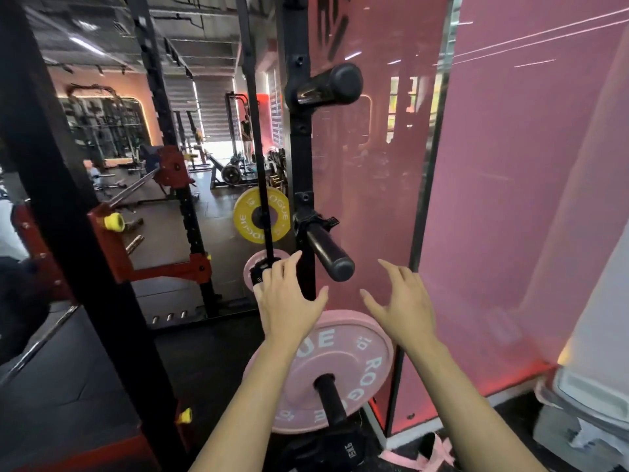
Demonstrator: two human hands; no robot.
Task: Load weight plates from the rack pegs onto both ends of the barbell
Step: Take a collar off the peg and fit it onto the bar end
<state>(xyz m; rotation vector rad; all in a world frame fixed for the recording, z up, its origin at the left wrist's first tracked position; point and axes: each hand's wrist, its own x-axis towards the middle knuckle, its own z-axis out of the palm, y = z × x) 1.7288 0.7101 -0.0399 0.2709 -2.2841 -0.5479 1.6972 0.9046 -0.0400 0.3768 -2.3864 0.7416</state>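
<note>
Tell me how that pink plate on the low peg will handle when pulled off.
The pink Rogue plate is likely stiff, thick and heavy for its size. It must slide off its peg. Being round, it may roll if set on edge.

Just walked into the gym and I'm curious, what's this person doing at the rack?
A person stands at a black rack upright, reaching both bare hands toward a pink plate that sits on the lowest peg. The left hand and right hand hover above the plate with fingers spread, holding nothing. The two pegs higher up are bare. A yellow plate hangs on the upright's far side.
</note>
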